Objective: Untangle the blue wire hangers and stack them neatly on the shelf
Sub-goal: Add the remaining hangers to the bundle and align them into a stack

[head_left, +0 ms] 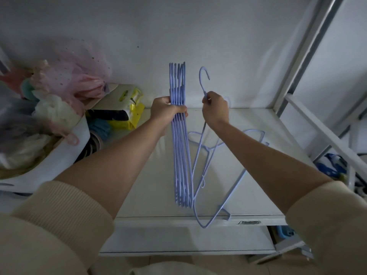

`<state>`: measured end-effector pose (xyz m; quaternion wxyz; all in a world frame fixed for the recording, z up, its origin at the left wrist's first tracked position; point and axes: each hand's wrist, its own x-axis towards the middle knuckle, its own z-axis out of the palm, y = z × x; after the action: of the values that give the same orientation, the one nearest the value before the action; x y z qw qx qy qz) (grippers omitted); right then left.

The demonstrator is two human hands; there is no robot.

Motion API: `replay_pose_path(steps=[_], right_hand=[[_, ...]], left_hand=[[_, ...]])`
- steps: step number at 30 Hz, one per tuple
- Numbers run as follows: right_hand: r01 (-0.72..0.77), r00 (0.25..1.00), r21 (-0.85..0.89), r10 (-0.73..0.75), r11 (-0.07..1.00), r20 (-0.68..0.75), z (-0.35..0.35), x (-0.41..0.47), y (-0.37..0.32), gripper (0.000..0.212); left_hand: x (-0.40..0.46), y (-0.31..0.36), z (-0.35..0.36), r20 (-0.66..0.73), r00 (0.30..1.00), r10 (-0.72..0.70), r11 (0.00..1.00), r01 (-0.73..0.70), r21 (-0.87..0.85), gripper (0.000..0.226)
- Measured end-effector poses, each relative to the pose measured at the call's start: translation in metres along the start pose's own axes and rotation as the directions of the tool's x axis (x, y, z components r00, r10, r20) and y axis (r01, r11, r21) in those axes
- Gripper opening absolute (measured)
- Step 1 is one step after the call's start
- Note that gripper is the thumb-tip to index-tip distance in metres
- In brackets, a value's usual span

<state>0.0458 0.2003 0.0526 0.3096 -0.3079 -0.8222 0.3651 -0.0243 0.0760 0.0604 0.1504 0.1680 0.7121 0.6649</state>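
Note:
My left hand [166, 110] grips a tight bundle of several blue wire hangers [181, 155], held edge-on above the white shelf [155, 179]. My right hand [215, 111] pinches the neck of a single blue hanger [203, 84] just below its hook, which points up toward the wall. That hanger's body hangs down and crosses two more blue hangers [238, 185] lying loose on the shelf under my right forearm, one jutting over the shelf's front edge. Whether they are still caught together is unclear.
A white basket [65, 153] stuffed with pink and white plastic bags [75, 82] fills the shelf's left side, beside a yellow bag [135, 114] and dark items. A white metal frame post [301, 56] rises at the right, and a lower shelf shows below.

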Motion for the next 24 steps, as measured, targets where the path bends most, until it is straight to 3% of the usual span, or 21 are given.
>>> replay_pose_path(steps=[5, 10, 19, 24], right_hand=[[-0.037, 0.995, 0.246, 0.013, 0.969, 0.099, 0.006, -0.008, -0.019, 0.023], [-0.132, 0.974, 0.285, 0.071, 0.949, 0.213, 0.012, -0.016, -0.037, 0.037], [-0.205, 0.955, 0.288, 0.127, 0.935, 0.268, 0.014, -0.015, -0.044, 0.034], [-0.180, 0.960, 0.270, 0.109, 0.946, 0.257, 0.010, -0.015, -0.042, 0.034]], left_hand=[[-0.001, 0.004, 0.003, 0.005, 1.000, -0.004, 0.999, 0.004, -0.033, 0.021], [-0.003, 0.009, 0.005, 0.037, 0.999, -0.004, 0.999, 0.005, -0.042, 0.031], [-0.001, 0.011, -0.003, 0.054, 0.993, 0.107, 0.931, -0.119, 0.346, 0.031], [-0.001, 0.011, -0.003, 0.078, 0.987, 0.143, 0.894, -0.162, 0.418, 0.030]])
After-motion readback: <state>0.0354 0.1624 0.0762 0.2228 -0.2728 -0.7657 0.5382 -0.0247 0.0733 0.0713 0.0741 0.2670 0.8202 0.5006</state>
